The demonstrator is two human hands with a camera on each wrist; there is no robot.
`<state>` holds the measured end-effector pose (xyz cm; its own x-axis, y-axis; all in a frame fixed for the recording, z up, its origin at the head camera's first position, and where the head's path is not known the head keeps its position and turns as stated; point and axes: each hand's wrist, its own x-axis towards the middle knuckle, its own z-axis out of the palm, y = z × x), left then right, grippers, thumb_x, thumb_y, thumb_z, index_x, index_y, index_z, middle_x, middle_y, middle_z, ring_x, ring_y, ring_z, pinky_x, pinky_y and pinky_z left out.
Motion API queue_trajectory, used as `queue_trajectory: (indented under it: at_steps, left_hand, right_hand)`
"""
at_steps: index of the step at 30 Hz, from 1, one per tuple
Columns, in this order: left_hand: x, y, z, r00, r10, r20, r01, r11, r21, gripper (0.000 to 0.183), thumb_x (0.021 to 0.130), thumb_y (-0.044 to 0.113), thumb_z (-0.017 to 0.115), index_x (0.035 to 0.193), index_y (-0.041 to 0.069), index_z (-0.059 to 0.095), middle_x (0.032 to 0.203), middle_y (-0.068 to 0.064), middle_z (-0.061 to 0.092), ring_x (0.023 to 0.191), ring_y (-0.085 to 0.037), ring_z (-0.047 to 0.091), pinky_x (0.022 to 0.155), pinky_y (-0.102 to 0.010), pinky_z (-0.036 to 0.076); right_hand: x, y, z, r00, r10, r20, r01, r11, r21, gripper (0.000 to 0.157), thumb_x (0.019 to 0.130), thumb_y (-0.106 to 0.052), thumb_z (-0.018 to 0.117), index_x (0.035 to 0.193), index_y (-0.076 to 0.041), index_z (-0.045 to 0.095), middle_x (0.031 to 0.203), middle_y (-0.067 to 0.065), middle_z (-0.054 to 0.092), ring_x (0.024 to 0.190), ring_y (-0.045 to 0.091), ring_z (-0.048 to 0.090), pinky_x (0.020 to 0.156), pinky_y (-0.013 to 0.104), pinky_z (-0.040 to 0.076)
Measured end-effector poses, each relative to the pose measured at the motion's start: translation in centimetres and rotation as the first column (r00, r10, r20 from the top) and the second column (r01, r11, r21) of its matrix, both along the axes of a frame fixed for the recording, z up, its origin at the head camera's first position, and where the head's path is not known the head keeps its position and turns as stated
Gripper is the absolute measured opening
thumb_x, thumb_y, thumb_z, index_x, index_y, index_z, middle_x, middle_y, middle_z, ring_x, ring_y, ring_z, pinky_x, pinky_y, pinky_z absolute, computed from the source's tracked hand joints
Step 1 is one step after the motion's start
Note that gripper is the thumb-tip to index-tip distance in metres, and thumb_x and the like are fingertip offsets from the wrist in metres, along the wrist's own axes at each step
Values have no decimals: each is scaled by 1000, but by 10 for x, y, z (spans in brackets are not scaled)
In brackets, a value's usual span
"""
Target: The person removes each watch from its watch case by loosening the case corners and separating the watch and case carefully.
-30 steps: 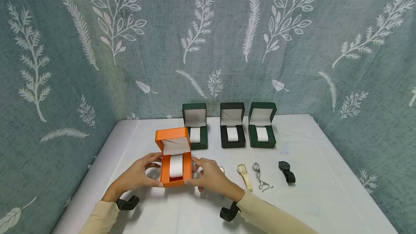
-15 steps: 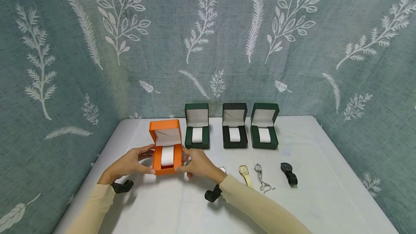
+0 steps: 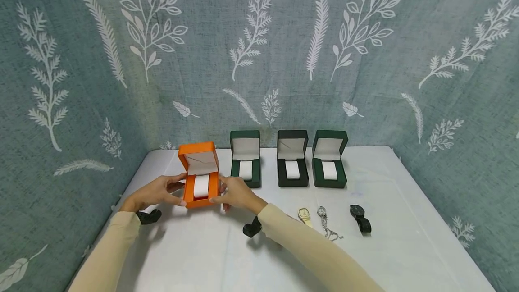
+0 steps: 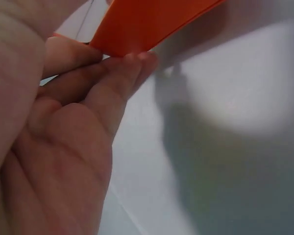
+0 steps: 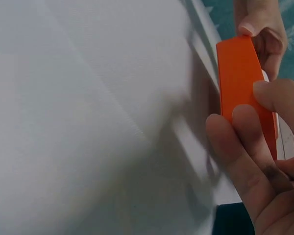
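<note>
An orange watch box (image 3: 188,197), lid raised, sits between both hands at the left of the table in the head view. Its white cushion (image 3: 201,186) shows inside. My left hand (image 3: 158,193) grips the box's left side, thumb at the front lower corner. On the right side my right hand (image 3: 239,193) holds it between thumb and fingers. In the left wrist view, fingertips touch the lower edge of the orange box (image 4: 137,24), with its shadow on the cloth. The right wrist view shows thumb and fingers on the box (image 5: 235,73), the left hand (image 5: 272,39) beyond.
Along the back stand a green watch box (image 3: 256,175), a black one (image 3: 304,175) and another green one (image 3: 342,177), lids raised. A gold watch (image 3: 304,214), a silver watch (image 3: 322,216) and a black watch (image 3: 358,216) lie right of the right sleeve. A patterned curtain (image 3: 284,57) hangs behind.
Both hands have carried the orange box left and toward the back of the table. The right sleeve now covers a watch that showed earlier and part of the gold one.
</note>
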<state>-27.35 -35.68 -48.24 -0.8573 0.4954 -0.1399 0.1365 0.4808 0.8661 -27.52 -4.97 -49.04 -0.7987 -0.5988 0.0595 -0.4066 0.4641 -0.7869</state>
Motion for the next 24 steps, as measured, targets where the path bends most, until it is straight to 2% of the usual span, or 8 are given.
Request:
queue_trajectory:
  at_steps: [5,8,13,19,24]
  left_hand:
    - [-8,-4,-2,1000,3,29,-2,1000,-27,106,84,19,88,160,-5,20,163,-29,26,140,-45,45,107,-53,43]
    - [-12,-4,-3,999,4,39,-3,999,-38,107,84,19,88,161,-4,18,162,-30,27,138,-46,47,103,-48,49]
    - [-17,-7,-4,998,8,62,-7,1000,-14,107,85,15,87,161,-5,15,160,-32,28,138,-48,46,100,-44,52]
    - [-23,-10,-4,993,7,115,-13,998,54,109,83,8,87,161,-6,13,157,-35,32,139,-49,43,98,-39,53]
    - [-27,-10,-4,991,16,131,-22,999,43,110,83,8,87,161,-6,11,157,-35,33,140,-48,43,99,-39,52]
  right_hand:
    - [-5,-7,-2,1000,-9,-5,9,1000,15,86,89,-25,84,153,8,39,85,-4,65,49,12,65,68,18,51]
    - [-8,-11,-3,1000,-17,-5,17,1000,20,86,89,-23,84,153,8,38,85,-2,66,48,12,65,63,20,52]
    - [-14,-18,-5,1000,-27,-11,27,999,37,83,89,-22,84,153,8,40,76,0,66,47,12,64,56,22,52]
    - [-19,-25,-3,999,-33,0,33,998,60,73,89,-20,84,147,6,48,67,0,64,47,14,65,52,23,52]
    - [-23,-29,-4,999,-32,15,31,998,55,53,91,-17,82,133,2,57,65,2,66,48,16,66,50,25,52]
